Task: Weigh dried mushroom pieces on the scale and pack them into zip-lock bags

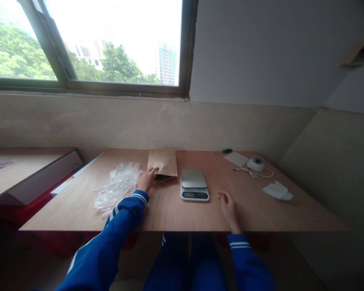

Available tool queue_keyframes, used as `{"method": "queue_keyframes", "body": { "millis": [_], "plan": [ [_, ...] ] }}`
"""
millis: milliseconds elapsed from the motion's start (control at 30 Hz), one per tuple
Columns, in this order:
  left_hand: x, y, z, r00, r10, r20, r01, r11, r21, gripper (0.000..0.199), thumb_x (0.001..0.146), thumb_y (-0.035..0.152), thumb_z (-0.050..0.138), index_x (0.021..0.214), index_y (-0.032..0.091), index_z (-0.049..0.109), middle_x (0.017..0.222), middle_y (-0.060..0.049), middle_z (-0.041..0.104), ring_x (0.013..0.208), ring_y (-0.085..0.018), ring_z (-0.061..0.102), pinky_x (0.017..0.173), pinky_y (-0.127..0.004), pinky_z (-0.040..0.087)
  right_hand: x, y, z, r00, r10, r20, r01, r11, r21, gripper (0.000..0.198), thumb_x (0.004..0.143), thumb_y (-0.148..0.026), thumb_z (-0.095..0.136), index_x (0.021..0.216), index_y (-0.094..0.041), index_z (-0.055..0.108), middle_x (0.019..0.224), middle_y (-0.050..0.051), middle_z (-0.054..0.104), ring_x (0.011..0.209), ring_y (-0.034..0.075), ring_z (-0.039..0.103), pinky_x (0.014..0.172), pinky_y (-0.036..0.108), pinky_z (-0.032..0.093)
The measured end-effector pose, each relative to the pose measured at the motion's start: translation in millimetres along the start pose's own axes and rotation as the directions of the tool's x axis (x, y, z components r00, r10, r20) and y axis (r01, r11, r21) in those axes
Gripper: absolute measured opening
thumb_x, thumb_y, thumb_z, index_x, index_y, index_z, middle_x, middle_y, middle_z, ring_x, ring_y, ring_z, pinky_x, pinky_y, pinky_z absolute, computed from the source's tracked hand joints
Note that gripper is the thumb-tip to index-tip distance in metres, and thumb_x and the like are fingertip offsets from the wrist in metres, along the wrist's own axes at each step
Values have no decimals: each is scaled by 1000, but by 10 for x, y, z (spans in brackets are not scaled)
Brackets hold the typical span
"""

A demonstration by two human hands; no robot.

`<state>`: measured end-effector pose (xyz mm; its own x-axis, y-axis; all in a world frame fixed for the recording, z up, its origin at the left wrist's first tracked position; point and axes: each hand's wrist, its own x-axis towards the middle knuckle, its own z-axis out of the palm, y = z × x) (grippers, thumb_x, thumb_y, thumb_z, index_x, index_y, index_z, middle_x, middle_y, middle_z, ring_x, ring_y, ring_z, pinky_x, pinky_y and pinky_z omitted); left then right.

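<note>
Kraft-paper pouch (163, 162) lies at 12 o'clock of left hand (147, 180), fingertips touching it, nothing gripped; right hand (229, 209) slack, farther off.

A round white device (256, 163) with its cable lay right of the scale (194, 184); a crumpled white cloth (277, 190) sat farther right, clear plastic bags (117, 186) left of it

L hand (147, 180) touches paper bag (163, 162) by scale (194, 184); R hand (229, 209) open on table (261, 214).
</note>
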<state>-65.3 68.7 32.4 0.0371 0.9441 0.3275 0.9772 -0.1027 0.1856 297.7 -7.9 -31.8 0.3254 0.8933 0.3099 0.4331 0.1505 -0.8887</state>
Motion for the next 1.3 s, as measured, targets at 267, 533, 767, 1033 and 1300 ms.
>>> {"method": "queue_keyframes", "body": {
  "millis": [267, 533, 767, 1033, 1300],
  "plan": [
    [32, 173, -380, 994, 57, -92, -60, 998, -20, 30, 89, 37, 44, 107, 28, 66, 104, -4, 69, 93, -21, 64, 72, -26, 46, -175, -988, 437, 923, -336, 186, 340, 940, 10, 25, 89, -30, 38, 94, -19, 61, 93, 7, 66, 80, 18, 62, 70, 28, 48],
    [-50, 267, -577, 992, 11, -129, -19, 998, -59, 30, 87, 41, 47, 103, 28, 69, 97, -3, 73, 84, -20, 67, 67, -26, 45, -25, -1900, 1181, 803, -407, 436, 590, 648, -482, 28, 91, -26, 46, 117, -20, 54, 98, 9, 68, 84, 21, 64, 71, 29, 45],
    [-65, 303, -683, 994, -58, -91, 46, 991, -129, 30, 84, 45, 50, 102, 29, 70, 88, -2, 74, 83, -21, 67, 67, -26, 46, -46, -1886, 1241, 683, -539, 493, 730, 468, -499, 30, 92, -14, 39, 116, -20, 55, 97, 12, 65, 91, 24, 60, 78, 34, 43],
    [-70, 402, -726, 996, -55, -64, 46, 990, -135, 27, 84, 40, 53, 101, 29, 71, 91, -1, 74, 85, -20, 67, 71, -26, 46, 35, -1865, 1352, 799, -285, 530, 596, 490, -636, 26, 89, -10, 39, 110, -8, 55, 80, 20, 69, 73, 27, 67, 64, 35, 46],
    [-52, 355, -720, 991, -95, -97, 79, 985, -151, 29, 83, 44, 52, 99, 29, 72, 87, -3, 74, 83, -21, 67, 68, -26, 46, -54, -1730, 1051, 693, -591, 414, 720, 530, -448, 26, 93, -28, 42, 114, -19, 56, 89, 10, 65, 83, 23, 60, 77, 33, 41]
  ]
}}
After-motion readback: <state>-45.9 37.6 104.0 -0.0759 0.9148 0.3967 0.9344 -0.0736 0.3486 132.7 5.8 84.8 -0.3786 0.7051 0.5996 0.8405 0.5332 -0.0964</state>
